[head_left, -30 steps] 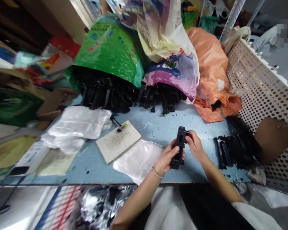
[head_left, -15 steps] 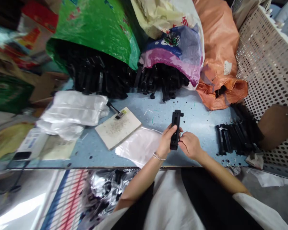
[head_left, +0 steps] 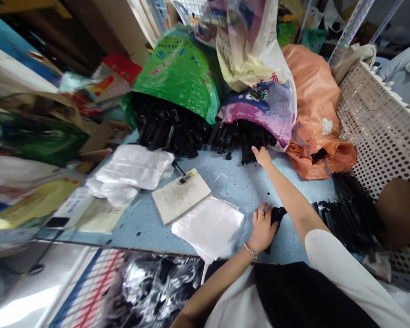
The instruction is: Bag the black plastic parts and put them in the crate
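Observation:
My left hand (head_left: pixel 262 230) lies low on the blue table near its front edge, its fingers closed over a long black plastic part (head_left: pixel 278 215). Much of that part is hidden under the palm. Stretched forward, my right hand (head_left: pixel 262 156) is at the near edge of a pile of black plastic parts (head_left: pixel 248 136) that spills from a purple and white bag (head_left: pixel 259 111). One finger sticks out toward the pile, and nothing shows in this hand. Left of my left hand lies a clear plastic bag (head_left: pixel 210 228).
A dusty pale board (head_left: pixel 181 196) with a black clip and a stack of clear bags (head_left: pixel 133 168) lie to the left. Behind stand a green bag (head_left: pixel 181 77) of black parts and an orange sack (head_left: pixel 310 91). More black parts (head_left: pixel 345 223) lie beside a perforated white crate (head_left: pixel 379 114) at right.
The black part has gone from being held up in front of me to the table under my left hand. My right hand has left it and reached forward to the pile. The view has shifted.

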Demonstrator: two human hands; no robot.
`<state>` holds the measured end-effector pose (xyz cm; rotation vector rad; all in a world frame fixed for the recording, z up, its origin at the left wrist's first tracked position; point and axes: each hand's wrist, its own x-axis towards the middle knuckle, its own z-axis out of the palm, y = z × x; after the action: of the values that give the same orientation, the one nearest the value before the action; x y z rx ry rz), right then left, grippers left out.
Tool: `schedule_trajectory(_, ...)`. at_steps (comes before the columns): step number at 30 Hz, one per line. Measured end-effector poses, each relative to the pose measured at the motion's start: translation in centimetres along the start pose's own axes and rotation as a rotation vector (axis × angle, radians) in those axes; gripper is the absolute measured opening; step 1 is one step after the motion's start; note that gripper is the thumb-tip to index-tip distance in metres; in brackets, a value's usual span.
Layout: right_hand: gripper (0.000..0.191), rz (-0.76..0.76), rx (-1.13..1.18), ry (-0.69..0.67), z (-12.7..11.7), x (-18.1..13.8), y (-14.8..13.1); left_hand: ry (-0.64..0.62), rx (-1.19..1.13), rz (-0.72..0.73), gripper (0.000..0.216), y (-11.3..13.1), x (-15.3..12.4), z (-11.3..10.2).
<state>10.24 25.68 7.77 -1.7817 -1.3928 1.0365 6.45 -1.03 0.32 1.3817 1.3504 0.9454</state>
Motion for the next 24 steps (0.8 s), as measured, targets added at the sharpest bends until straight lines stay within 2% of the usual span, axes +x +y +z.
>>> schedule_trajectory(2, 0.04, 0.003, 0.065, -0.046, 0.3, 1.1, 0.0, 0.027, -0.002, 0.011, 0.05, -0.3, 0.4, -1.2)
schedule_trajectory(4, 0.031, 0.021, 0.146, -0.103, -0.2, 0.8, 0.9, 0.059, -0.041, 0.019, 0.05, -0.8, 1.5, -3.4)
schedule_trajectory(7, 0.03, 0.05, 0.269, -0.211, -1.6, -2.1, 3.3, 0.132, -0.146, -0.021, 0.045, -1.3, 4.1, -6.7)
schedule_trajectory(10, 0.033, 0.056, 0.364, -0.347, -2.9, -7.5, 6.2, 0.151, -0.596, -0.158, 0.052, -0.2, 7.3, -8.4)
schedule_trajectory(12, 0.039, 0.037, 0.431, -0.518, -3.8, -11.5, 7.7, 0.041, -0.943, -0.232, 0.061, 1.5, 8.7, -8.7)
schedule_trajectory(14, 0.045, -0.053, 0.354, -0.636, -4.7, -14.5, 8.4, -0.066, -1.085, -0.236, 0.066, 3.5, 8.9, -8.7)
schedule_trajectory(15, 0.046, -0.105, 0.291, -0.632, -5.2, -15.5, 8.4, -0.065, -1.073, -0.221, 0.067, 4.4, 8.6, -8.6)
schedule_trajectory(16, 0.046, -0.166, 0.217, -0.571, -5.8, -16.1, 8.2, -0.034, -1.016, -0.201, 0.068, 5.2, 8.1, -8.6)
schedule_trajectory(18, 0.043, -0.338, 0.077, -0.347, -6.6, -16.2, 7.3, 0.042, -0.825, -0.174, 0.067, 6.4, 6.4, -8.4)
schedule_trajectory(21, 0.041, -0.695, -0.153, -0.085, -6.9, -14.8, 5.9, 0.054, -0.607, -0.167, 0.063, 7.4, 3.8, -7.9)
schedule_trajectory(22, 0.041, -0.797, -0.228, -0.053, -6.7, -14.2, 5.5, 0.055, -0.571, -0.159, 0.061, 7.5, 3.2, -7.7)
schedule_trajectory(24, 0.045, -0.873, -0.303, -0.03, -5.9, -13.4, 5.1, 0.089, -0.511, -0.129, 0.058, 7.4, 2.5, -7.2)
